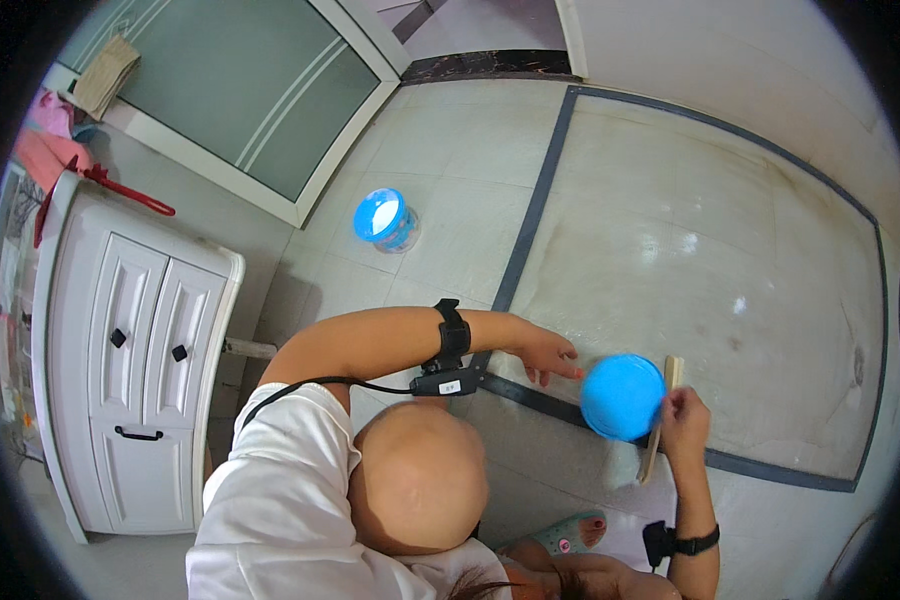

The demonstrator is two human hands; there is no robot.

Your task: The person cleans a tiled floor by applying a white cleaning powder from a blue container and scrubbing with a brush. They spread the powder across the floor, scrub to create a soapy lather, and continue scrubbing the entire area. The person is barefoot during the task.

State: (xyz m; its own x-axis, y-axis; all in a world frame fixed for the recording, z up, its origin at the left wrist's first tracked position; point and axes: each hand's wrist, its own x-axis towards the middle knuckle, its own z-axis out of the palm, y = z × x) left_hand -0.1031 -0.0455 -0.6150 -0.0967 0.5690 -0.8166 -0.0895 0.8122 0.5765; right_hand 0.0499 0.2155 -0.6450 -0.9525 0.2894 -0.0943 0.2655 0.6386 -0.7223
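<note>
My right hand (685,424) is closed around the middle of a narrow light wooden strip (673,371), perhaps a brush back. The strip points up and down the picture, and its underside is hidden. Against its left side is a round blue plastic piece (621,397), a bowl or lid. I cannot tell whether my right fingers also grip its rim. My left hand (546,354) reaches in from the left with fingers loosely apart and holds nothing. One fingertip is at or very near the blue piece's left edge.
A dark raised border (529,225) frames the wet tiled floor area (682,285). On the tiles to its left stands a clear tub with a blue lid (385,217). A white cabinet (146,330) is at left, below a glass-panelled door (270,97). A green sandal (562,536) is near my body.
</note>
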